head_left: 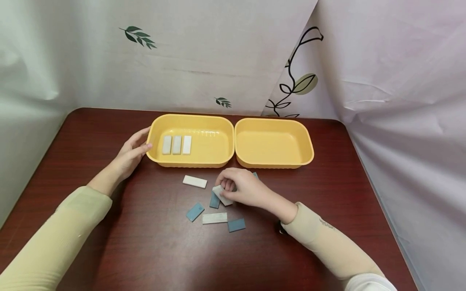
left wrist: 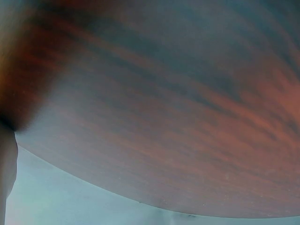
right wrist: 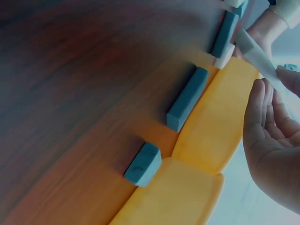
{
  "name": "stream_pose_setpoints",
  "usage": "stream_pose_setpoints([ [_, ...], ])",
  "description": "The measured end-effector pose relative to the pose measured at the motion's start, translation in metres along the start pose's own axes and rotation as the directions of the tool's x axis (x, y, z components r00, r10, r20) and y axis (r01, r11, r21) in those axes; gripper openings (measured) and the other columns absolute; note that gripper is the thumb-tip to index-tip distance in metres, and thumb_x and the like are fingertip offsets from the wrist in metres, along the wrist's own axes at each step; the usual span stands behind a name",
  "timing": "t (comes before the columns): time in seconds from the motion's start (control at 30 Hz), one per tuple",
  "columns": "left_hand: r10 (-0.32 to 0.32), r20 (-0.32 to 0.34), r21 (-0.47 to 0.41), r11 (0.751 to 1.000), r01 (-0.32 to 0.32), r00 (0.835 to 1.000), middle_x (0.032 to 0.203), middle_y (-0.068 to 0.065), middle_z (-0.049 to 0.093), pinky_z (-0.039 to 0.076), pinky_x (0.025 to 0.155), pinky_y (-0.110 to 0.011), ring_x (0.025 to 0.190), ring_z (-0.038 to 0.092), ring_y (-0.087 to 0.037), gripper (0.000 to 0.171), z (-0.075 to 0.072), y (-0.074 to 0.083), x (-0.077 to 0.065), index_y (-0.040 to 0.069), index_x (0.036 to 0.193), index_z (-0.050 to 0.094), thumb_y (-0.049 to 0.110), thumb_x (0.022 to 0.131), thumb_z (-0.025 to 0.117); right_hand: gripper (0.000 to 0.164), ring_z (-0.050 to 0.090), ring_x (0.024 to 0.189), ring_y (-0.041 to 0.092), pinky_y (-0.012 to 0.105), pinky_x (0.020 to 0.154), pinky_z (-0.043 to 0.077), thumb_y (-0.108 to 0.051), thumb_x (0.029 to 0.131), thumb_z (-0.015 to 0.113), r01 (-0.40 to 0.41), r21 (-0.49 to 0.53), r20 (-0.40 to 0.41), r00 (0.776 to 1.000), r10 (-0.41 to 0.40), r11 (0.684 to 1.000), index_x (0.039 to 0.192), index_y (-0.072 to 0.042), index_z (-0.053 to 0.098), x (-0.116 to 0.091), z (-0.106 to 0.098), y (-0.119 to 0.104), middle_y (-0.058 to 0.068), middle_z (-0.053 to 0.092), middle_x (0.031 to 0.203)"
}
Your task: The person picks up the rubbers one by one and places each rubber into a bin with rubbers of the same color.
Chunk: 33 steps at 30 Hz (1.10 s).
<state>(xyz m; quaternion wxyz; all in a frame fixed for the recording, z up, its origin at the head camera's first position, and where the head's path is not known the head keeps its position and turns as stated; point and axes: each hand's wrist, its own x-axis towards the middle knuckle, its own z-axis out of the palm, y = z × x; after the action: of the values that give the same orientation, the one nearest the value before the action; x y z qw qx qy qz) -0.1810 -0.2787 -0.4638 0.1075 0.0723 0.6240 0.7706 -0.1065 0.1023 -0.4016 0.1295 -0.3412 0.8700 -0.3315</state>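
Observation:
My left hand [head_left: 132, 155] grips the left end of the left yellow tray [head_left: 196, 164], thumb at the rim and fingers along the outer wall. Three pale blocks [head_left: 176, 145] stand in a row inside that tray. Over the table, my right hand [head_left: 244, 186] pinches a pale greyish-white block [head_left: 222, 195] between thumb and fingers; the right wrist view shows this block [right wrist: 255, 56] tilted. Partly covered by it is a blue block [head_left: 214, 201]. Around it lie a white block [head_left: 194, 181], a pale grey block [head_left: 214, 218] and blue blocks [head_left: 195, 211].
A second yellow tray [head_left: 274, 166] adjoins the first on the right, with no blocks inside. One more blue block [head_left: 256, 175] peeks out behind the right hand. The dark red table [head_left: 153, 250] meets hanging cloth [head_left: 200, 60] at its back. The left wrist view shows mostly blurred tabletop.

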Motion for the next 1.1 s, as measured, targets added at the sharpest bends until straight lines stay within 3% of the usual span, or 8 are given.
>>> stream_pose_setpoints([
  [0.17, -0.007, -0.001, 0.004, 1.0, 0.007, 1.0, 0.167, 0.002, 0.029, 0.042, 0.105, -0.011, 0.128, 0.054, 0.005, 0.052, 0.0, 0.001, 0.001, 0.021, 0.156, 0.045, 0.003, 0.108, 0.053, 0.016, 0.066, 0.087, 0.011, 0.025, 0.079, 0.062, -0.007, 0.095, 0.079, -0.007, 0.063, -0.039, 0.999, 0.009, 0.998, 0.11, -0.008, 0.072, 0.009, -0.001, -0.001, 0.004, 0.07, 0.098],
  [0.53, -0.007, -0.004, 0.014, 1.0, 0.007, 1.0, 0.162, 0.006, 0.035, 0.043, 0.103, -0.011, 0.126, 0.055, 0.007, 0.05, 0.002, 0.001, 0.001, 0.023, 0.154, 0.047, 0.003, 0.108, 0.053, 0.016, 0.066, 0.088, 0.013, 0.021, 0.079, 0.06, -0.002, 0.096, 0.076, 0.025, 0.148, -0.082, 0.997, -0.012, 0.989, 0.112, -0.003, 0.073, 0.029, -0.008, -0.008, 0.008, 0.071, 0.099],
  [1.1, 0.002, -0.005, 0.008, 1.0, -0.002, 1.0, 0.158, 0.009, 0.04, 0.045, 0.102, -0.011, 0.128, 0.055, 0.006, 0.05, -0.001, -0.001, 0.001, 0.022, 0.153, 0.048, 0.002, 0.108, 0.053, 0.018, 0.068, 0.096, 0.021, 0.02, 0.084, 0.058, -0.005, 0.099, 0.074, 0.035, 0.177, -0.173, 0.985, -0.005, 0.984, 0.116, -0.001, 0.071, 0.062, -0.02, -0.019, 0.012, 0.071, 0.103],
])
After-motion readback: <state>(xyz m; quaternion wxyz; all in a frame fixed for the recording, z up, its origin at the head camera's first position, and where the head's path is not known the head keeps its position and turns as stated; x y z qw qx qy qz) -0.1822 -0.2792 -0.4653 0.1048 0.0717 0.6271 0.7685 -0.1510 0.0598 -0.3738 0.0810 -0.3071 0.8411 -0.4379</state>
